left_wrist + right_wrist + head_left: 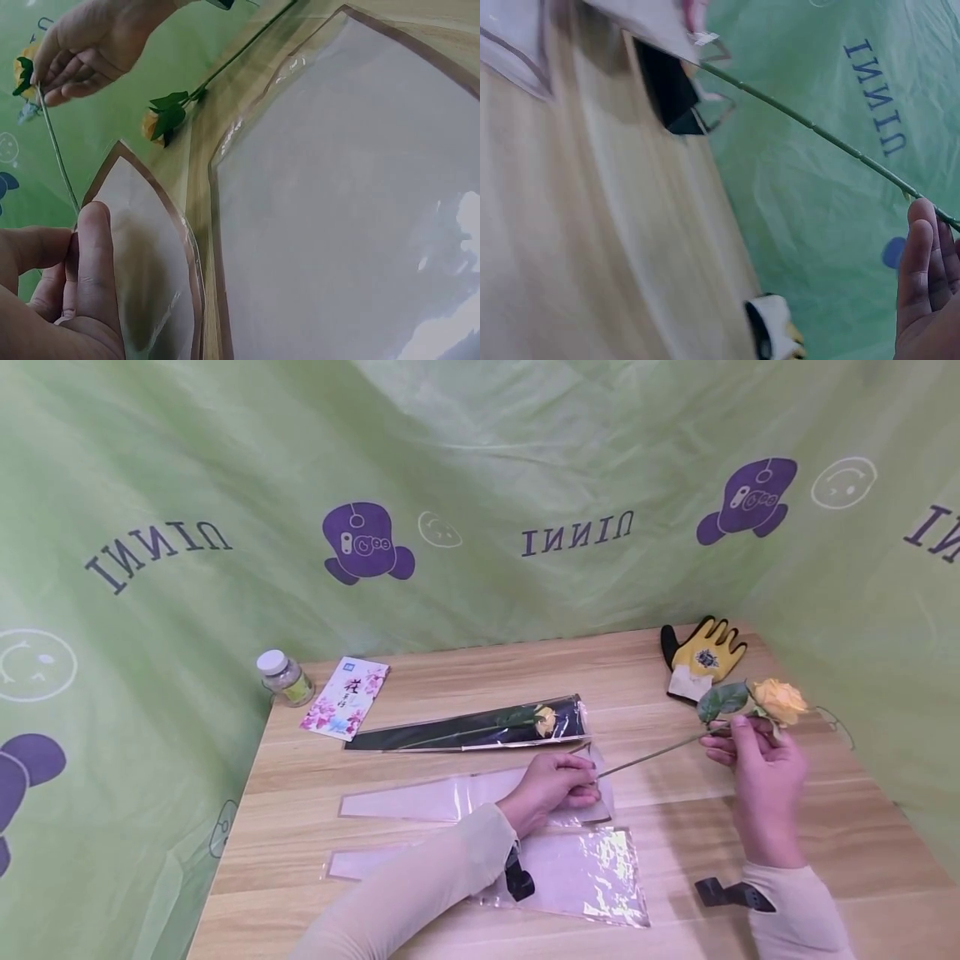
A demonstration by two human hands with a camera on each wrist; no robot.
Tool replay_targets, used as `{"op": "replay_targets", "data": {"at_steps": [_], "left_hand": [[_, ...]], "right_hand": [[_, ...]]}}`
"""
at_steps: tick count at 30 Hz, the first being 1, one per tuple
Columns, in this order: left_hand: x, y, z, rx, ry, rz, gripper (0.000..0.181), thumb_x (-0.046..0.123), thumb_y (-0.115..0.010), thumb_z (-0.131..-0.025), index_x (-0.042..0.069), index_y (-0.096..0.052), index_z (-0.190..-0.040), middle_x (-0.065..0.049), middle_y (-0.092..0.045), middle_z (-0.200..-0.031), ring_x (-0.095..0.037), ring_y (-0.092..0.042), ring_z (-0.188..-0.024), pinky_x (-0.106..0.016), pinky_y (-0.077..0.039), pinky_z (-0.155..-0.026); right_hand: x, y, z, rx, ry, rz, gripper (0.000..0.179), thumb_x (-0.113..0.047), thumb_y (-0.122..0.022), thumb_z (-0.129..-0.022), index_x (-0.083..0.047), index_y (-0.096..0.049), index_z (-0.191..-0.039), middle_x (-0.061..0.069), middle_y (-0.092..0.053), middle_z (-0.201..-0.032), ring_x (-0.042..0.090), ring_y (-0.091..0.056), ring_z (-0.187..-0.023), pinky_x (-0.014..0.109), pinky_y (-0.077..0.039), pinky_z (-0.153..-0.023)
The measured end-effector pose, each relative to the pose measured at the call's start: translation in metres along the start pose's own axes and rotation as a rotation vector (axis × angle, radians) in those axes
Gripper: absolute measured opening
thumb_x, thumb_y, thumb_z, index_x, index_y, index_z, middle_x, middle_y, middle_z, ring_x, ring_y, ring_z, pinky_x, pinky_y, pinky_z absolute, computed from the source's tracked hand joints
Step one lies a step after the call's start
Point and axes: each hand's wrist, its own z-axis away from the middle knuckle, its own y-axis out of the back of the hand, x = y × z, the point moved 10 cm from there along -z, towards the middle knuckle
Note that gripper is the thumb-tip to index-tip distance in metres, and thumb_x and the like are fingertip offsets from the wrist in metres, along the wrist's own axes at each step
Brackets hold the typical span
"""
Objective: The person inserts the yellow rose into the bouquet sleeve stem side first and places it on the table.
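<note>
A yellow artificial rose with green leaves is held slantwise above the table. My right hand pinches its stem just under the bloom. Toward the lower end of the stem, my left hand pinches it between thumb and fingers at the wide mouth of a clear flower sleeve. In the left wrist view, this sleeve's brown-edged tip stands right beside the left thumb; I cannot tell whether the fingers also grip the film. A second empty sleeve lies nearer, partly under the left forearm.
Behind lies a black-backed sleeve with a yellow rose inside. A flowered packet and a white-lidded jar stand back left, a yellow work glove back right. Another rose shows in the left wrist view.
</note>
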Motion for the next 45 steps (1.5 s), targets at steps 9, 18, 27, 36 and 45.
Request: {"op": "replay_targets", "data": {"at_steps": [9,18,27,36,45], "left_hand": [[0.0,-0.004,0.0,-0.014,0.002,-0.001,0.013,-0.004,-0.072,-0.089,0.001,-0.072,-0.101,-0.019,-0.072,-0.087,-0.018,-0.071,-0.065,-0.032,-0.065,-0.07],[0.002,0.0,0.001,-0.022,-0.012,-0.002,0.014,-0.004,-0.073,-0.089,-0.001,-0.072,-0.103,-0.02,-0.072,-0.088,-0.02,-0.072,-0.068,-0.032,-0.065,-0.073],[0.005,0.0,-0.001,-0.034,-0.035,0.015,0.016,-0.004,-0.074,-0.088,-0.004,-0.071,-0.104,-0.021,-0.072,-0.087,-0.026,-0.074,-0.072,-0.033,-0.065,-0.072],[0.012,-0.002,-0.003,-0.055,-0.051,0.024,0.013,-0.005,-0.072,-0.089,-0.004,-0.07,-0.103,-0.023,-0.073,-0.088,-0.026,-0.074,-0.071,-0.033,-0.065,-0.073],[0.016,-0.003,-0.002,-0.039,-0.054,0.018,0.012,-0.004,-0.074,-0.089,-0.003,-0.072,-0.1,-0.023,-0.073,-0.084,-0.028,-0.075,-0.073,-0.031,-0.065,-0.072]], "right_hand": [[0.044,0.0,0.018,-0.007,-0.191,0.017,0.032,-0.016,-0.068,-0.099,0.008,-0.057,-0.117,0.018,-0.073,-0.097,0.024,-0.074,-0.075,0.034,-0.065,-0.069],[0.055,0.0,0.018,-0.017,-0.225,-0.022,0.03,-0.017,-0.07,-0.098,0.007,-0.062,-0.113,0.016,-0.073,-0.098,0.023,-0.074,-0.076,0.034,-0.065,-0.072],[0.073,-0.018,0.029,-0.141,-0.285,-0.061,0.011,-0.01,-0.066,-0.1,-0.001,-0.066,-0.105,0.014,-0.075,-0.097,0.023,-0.075,-0.076,0.03,-0.065,-0.068],[0.072,-0.026,0.028,-0.24,-0.277,-0.084,0.013,-0.009,-0.062,-0.102,-0.001,-0.066,-0.113,0.013,-0.075,-0.099,0.021,-0.074,-0.079,0.028,-0.065,-0.067],[0.09,-0.033,0.044,-0.313,-0.394,0.051,0.013,-0.015,-0.065,-0.101,-0.009,-0.067,-0.113,0.008,-0.075,-0.1,0.016,-0.073,-0.08,0.025,-0.063,-0.067]]}}
